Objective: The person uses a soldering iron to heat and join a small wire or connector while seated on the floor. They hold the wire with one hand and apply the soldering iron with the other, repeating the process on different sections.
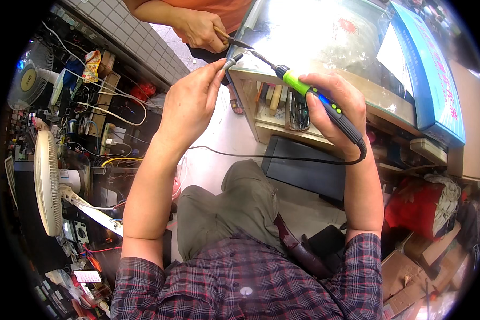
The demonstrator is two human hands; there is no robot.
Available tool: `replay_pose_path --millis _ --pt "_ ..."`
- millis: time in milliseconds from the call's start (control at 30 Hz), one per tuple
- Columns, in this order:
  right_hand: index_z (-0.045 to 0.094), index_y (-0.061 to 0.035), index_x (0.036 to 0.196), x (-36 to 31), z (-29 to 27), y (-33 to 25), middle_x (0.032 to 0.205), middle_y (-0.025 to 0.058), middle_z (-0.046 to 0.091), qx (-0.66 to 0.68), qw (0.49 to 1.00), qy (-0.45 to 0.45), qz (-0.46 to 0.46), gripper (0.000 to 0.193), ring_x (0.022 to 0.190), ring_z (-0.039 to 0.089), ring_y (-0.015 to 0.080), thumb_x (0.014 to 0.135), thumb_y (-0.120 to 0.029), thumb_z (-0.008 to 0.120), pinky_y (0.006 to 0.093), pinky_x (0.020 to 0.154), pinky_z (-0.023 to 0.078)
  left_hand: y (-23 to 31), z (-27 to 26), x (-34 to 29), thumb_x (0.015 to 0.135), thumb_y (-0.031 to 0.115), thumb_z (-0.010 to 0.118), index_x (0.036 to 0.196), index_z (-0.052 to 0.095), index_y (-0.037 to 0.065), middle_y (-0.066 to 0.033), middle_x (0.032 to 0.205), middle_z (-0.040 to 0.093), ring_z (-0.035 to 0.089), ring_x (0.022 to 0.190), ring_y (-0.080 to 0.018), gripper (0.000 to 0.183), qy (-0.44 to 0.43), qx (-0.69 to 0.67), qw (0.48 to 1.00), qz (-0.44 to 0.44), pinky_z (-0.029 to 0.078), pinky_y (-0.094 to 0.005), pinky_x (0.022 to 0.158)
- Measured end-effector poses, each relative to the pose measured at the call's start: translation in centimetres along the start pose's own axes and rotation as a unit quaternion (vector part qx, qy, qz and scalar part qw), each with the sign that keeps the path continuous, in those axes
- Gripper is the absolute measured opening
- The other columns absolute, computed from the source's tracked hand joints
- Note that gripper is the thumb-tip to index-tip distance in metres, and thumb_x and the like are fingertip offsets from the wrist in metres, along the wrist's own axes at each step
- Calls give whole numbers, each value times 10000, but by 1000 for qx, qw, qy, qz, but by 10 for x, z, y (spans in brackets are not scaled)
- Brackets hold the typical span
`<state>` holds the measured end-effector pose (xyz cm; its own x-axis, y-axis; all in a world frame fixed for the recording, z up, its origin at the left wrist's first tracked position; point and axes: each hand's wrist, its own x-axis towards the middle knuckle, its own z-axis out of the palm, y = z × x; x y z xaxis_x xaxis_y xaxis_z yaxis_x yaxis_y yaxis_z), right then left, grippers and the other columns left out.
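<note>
My right hand (340, 98) is closed round the grip of a green, blue and black soldering iron (294, 81). Its tip points up and left over the near corner of a glass-topped counter (325, 58). Between the thumb and fingers of my left hand (189, 104) is pinched a small grey cable connector (230, 63), its metal end close to the iron's tip. Whether the two touch I cannot tell. Across from me, another person's hand (200, 29) grips a wooden-handled tool with a dark pointed blade (241, 44), reaching toward the same spot.
The iron's black cord (282, 156) crosses above my lap. A blue box (429, 74) stands on the counter's right. Two fans (47, 181) and tangled wires crowd the left side. Below the counter lies a dark flat panel (298, 170); cardboard and a red bag (413, 208) sit lower right.
</note>
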<state>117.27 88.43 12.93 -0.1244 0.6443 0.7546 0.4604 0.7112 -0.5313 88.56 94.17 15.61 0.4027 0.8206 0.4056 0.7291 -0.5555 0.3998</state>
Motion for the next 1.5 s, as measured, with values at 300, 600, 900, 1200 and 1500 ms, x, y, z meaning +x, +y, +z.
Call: replay_pose_path --millis 300,600,900,1200,1500 --pt "748 -34 1163 0 -2 -2 943 120 748 -2 1000 2 -3 301 819 724 237 865 2 749 338 762 574 3 -3 0 1095 154 622 1400 702 42 -191 924 719 697 763 -269 335 -7 2 1000 5 555 -370 745" --pt "749 -32 1166 -2 -3 -2 972 125 766 -7 1000 -5 7 312 843 736 252 856 2 745 345 779 583 4 0 0 1095 151 621 1394 703 35 -181 910 710 694 765 -255 331 -5 0 1000 11 552 -366 742" --pt "749 -27 1165 -2 -2 1 962 129 758 -4 1000 -6 20 301 836 732 253 865 -2 746 344 772 579 -1 5 2 1095 143 622 1393 701 42 -174 895 701 685 748 -246 324 -1 -2 1000 10 547 -362 730" --pt "750 -23 1159 0 -1 1 955 129 755 1 1000 -3 23 294 828 733 249 866 -3 751 339 762 577 -1 2 3 1096 148 620 1393 701 43 -178 897 703 689 756 -254 325 -2 -9 1000 6 548 -367 733" --pt "749 -26 1160 1 -3 -4 949 130 752 -2 1000 4 18 294 819 728 249 867 -4 751 336 759 576 4 -4 2 1098 145 617 1405 699 54 -172 890 695 685 758 -242 330 -7 -4 1000 1 548 -360 740"
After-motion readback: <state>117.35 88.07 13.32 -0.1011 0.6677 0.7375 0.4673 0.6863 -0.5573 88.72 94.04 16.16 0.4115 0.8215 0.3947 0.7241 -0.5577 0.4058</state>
